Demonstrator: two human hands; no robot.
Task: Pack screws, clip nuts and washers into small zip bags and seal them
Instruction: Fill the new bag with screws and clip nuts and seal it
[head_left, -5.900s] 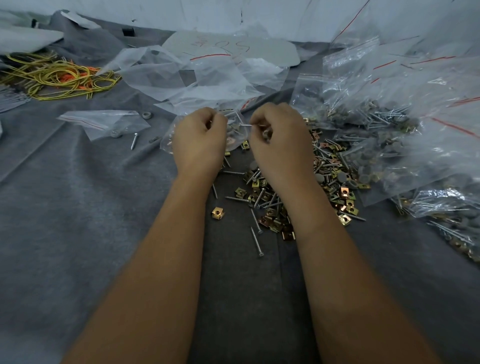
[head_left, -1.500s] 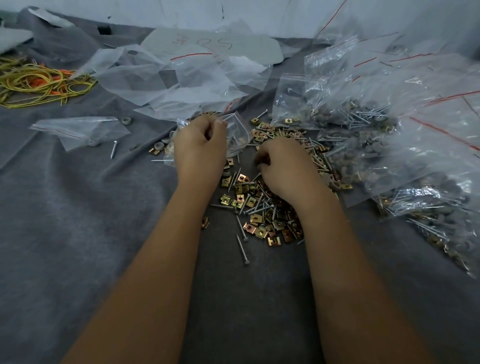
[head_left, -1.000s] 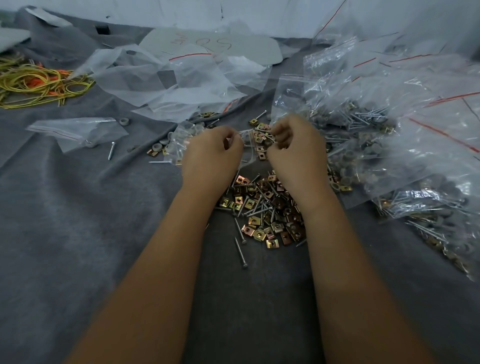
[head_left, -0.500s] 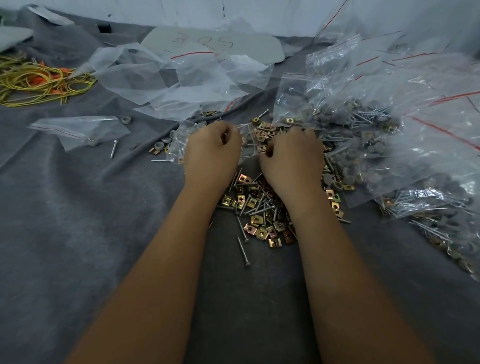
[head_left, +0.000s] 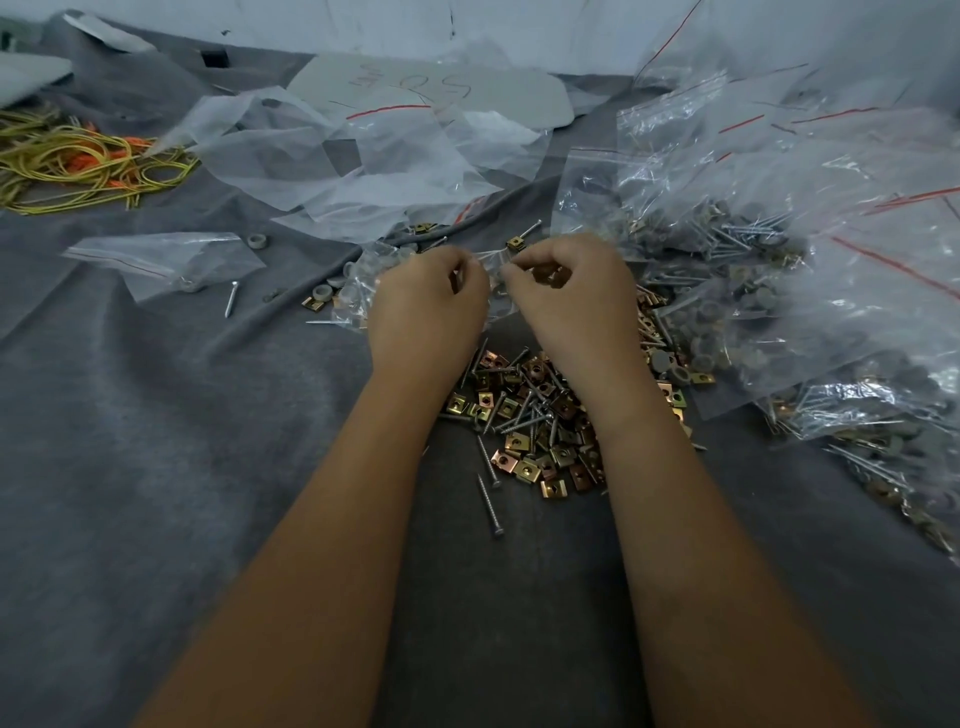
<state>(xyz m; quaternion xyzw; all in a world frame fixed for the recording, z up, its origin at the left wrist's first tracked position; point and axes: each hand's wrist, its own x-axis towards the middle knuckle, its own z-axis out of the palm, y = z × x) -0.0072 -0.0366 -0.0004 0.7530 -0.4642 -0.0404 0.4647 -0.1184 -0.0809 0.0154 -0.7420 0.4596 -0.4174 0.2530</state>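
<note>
The small clear plastic zip bag (head_left: 492, 275) hangs between the two hands, just beyond the pile of brass clip nuts and steel screws (head_left: 530, 421); the left hand (head_left: 423, 306) pinches its mouth, and the right hand (head_left: 571, 296), fingers curled round hardware too small to identify, sits just right of the opening

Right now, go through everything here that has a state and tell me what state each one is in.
left hand: fingers curled, pinching the small zip bag
right hand: fingers curled, pinching the same bag's mouth
small zip bag: partly filled, held between both hands; whether sealed, cannot tell
loose hardware pile: unpacked on the grey cloth
filled bags: packed, heaped at the right
empty bag: flat on the cloth
</note>
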